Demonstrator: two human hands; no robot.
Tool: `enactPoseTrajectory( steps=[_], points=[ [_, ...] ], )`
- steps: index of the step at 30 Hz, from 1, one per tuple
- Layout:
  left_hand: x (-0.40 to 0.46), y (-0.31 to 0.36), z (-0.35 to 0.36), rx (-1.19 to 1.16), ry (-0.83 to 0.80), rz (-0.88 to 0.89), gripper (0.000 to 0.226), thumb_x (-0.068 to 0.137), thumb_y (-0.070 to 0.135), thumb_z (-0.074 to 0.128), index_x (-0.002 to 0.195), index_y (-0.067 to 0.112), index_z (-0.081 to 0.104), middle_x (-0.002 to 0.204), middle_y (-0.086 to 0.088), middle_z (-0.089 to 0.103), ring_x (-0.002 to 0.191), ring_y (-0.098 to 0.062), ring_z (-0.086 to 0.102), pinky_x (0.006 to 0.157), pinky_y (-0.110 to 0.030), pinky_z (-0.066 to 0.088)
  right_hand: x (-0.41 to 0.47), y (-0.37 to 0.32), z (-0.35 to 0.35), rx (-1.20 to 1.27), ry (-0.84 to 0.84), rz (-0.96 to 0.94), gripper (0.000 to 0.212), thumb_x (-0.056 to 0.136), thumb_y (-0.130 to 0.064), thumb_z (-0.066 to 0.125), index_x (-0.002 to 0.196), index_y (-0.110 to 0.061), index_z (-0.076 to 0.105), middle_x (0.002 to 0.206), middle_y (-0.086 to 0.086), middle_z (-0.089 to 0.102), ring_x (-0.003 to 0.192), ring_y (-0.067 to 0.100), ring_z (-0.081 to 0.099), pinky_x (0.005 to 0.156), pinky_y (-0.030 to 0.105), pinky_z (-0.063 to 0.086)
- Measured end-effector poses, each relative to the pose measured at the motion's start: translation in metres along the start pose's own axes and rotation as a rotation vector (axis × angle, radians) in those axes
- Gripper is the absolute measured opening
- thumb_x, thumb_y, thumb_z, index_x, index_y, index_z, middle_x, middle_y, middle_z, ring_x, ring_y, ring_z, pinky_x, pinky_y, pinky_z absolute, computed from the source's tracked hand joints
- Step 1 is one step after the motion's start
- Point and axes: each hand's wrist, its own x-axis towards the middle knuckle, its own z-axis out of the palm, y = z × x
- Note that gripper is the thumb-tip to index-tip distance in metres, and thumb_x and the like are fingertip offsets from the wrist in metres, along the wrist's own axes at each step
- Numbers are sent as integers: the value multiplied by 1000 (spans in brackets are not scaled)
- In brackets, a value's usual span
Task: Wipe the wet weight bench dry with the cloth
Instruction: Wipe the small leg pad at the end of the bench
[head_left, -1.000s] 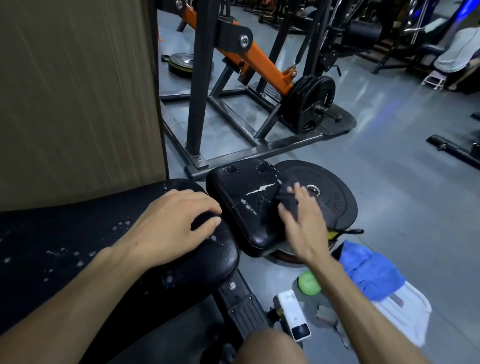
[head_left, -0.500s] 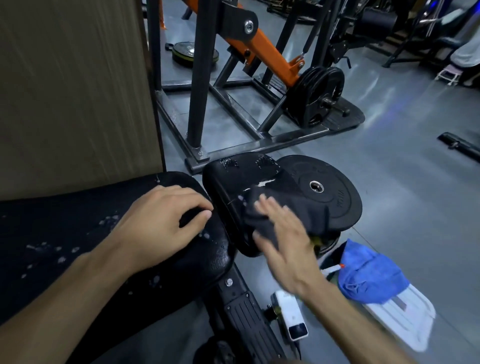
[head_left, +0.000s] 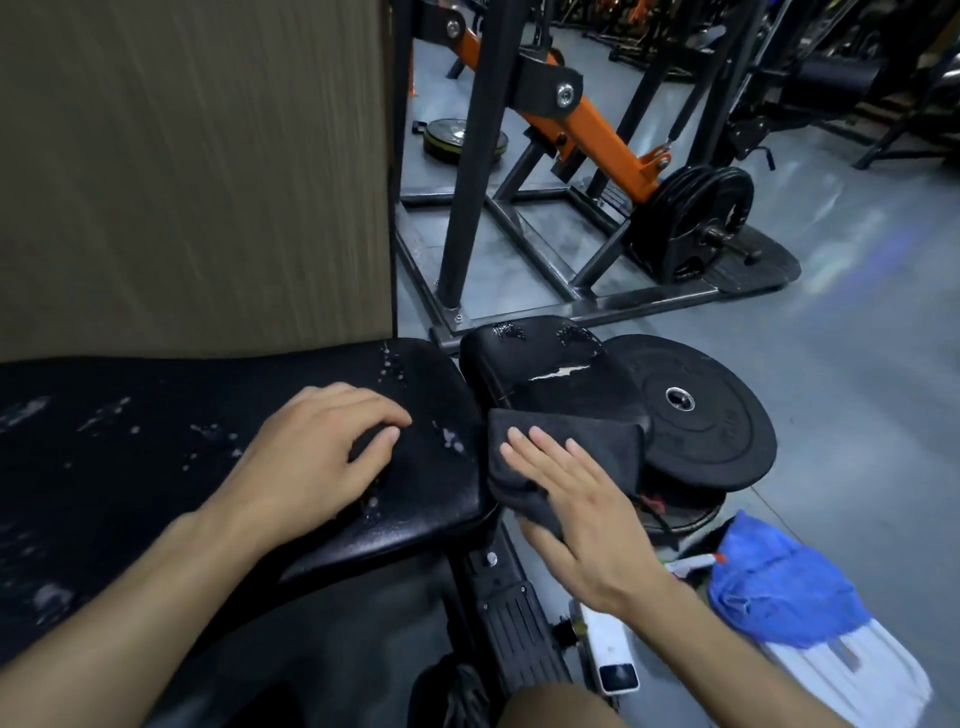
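A: How does the weight bench (head_left: 156, 441) look?

B: Black padded vinyl in two parts. The long pad runs in from the left, beaded with water droplets along its top and near its rounded end. The smaller seat pad (head_left: 550, 374) sits just beyond that end, with droplets along its far edge and a pale tear in the cover.

A: And the cloth (head_left: 571, 457)?

B: Dark, folded, lying on the near part of the seat pad and draping over its edge by the gap between the pads. The right hand (head_left: 587, 504) presses it down, fingers (head_left: 545, 447) straight and slightly spread on top, while the thumb tucks beneath a fold of it. The left hand (head_left: 317, 462) rests on the long surface near its end, fingers curled loosely, holding nothing.

A: What differs from half a second ago?

B: The cloth and right hand have slid nearer, from the middle of the seat pad toward its near edge. The tear, partly covered then, now shows fully. The left hand has stayed put.

A: Any writing?

B: The black weight plate (head_left: 701, 415) just right of the seat pad bears raised lettering, too faint to read. A blue cloth (head_left: 779, 587) lies on the floor by it.
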Motion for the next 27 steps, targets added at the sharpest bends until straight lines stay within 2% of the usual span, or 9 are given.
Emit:
enactPoseTrajectory(
  steps=[6, 8, 12, 14, 18, 19, 22, 24, 27],
  points=[
    [5, 16, 5, -3, 28, 8, 19, 96, 27, 61, 111, 31, 72, 111, 22, 70, 106, -2, 60, 93, -26, 39, 90, 46, -16, -110, 81, 450, 71, 92, -57, 19, 155, -26, 33, 165, -4, 25, 153, 14, 16, 125, 38, 9],
    [7, 18, 5, -6, 33, 12, 19, 97, 29, 59, 111, 32, 72, 111, 22, 70, 107, -1, 59, 93, -25, 38, 89, 21, -4, -173, 88, 396, 72, 92, -58, 17, 157, -28, 29, 166, -4, 22, 153, 16, 14, 124, 42, 9],
    [10, 18, 7, -3, 36, 18, 24, 97, 34, 53, 111, 32, 72, 110, 23, 70, 106, -1, 59, 92, -24, 37, 28, -13, 0, -120, 7, 80, 66, 94, -54, 30, 157, -35, 26, 166, -12, 16, 154, 9, 8, 124, 39, 4],
    [10, 18, 9, -7, 33, 16, 27, 96, 37, 50, 111, 32, 72, 110, 23, 70, 105, -1, 60, 92, -24, 38, 29, 22, -13, -90, 25, 143, 65, 93, -55, 30, 155, -35, 32, 164, -14, 21, 153, 8, 12, 124, 34, 4],
    [15, 19, 14, -30, 15, 42, 29, 95, 38, 49, 112, 33, 72, 111, 23, 70, 104, -1, 60, 94, -28, 43, 61, 79, -29, -27, 145, 540, 72, 91, -60, 22, 154, -29, 35, 164, -5, 28, 152, 13, 17, 124, 36, 8],
    [18, 19, 15, -39, 17, 47, 28, 96, 37, 49, 112, 33, 72, 111, 23, 70, 104, -1, 60, 95, -28, 43, 59, 69, -24, -50, 146, 536, 69, 92, -58, 22, 155, -32, 33, 165, -6, 25, 153, 13, 14, 124, 37, 7],
    [29, 15, 21, -54, 20, 56, 22, 99, 32, 54, 112, 33, 72, 111, 24, 70, 105, 1, 60, 94, -26, 40, 23, 14, -7, -8, 118, 275, 62, 96, -50, 32, 156, -36, 27, 165, -13, 15, 154, 7, 5, 125, 35, 1],
    [38, 11, 26, -60, 13, 70, 24, 98, 34, 53, 112, 32, 72, 110, 24, 70, 105, 1, 60, 94, -25, 40, 11, 18, -7, 29, 98, 194, 59, 98, -48, 35, 156, -37, 29, 165, -17, 17, 153, 3, 6, 124, 32, 1],
    [47, 4, 32, -66, 2, 81, 30, 95, 38, 47, 112, 33, 71, 109, 25, 69, 104, 2, 60, 94, -26, 41, 56, 74, -24, 32, 172, 400, 63, 95, -55, 26, 152, -33, 39, 162, -14, 30, 151, 8, 20, 124, 36, 12]
  ],
)
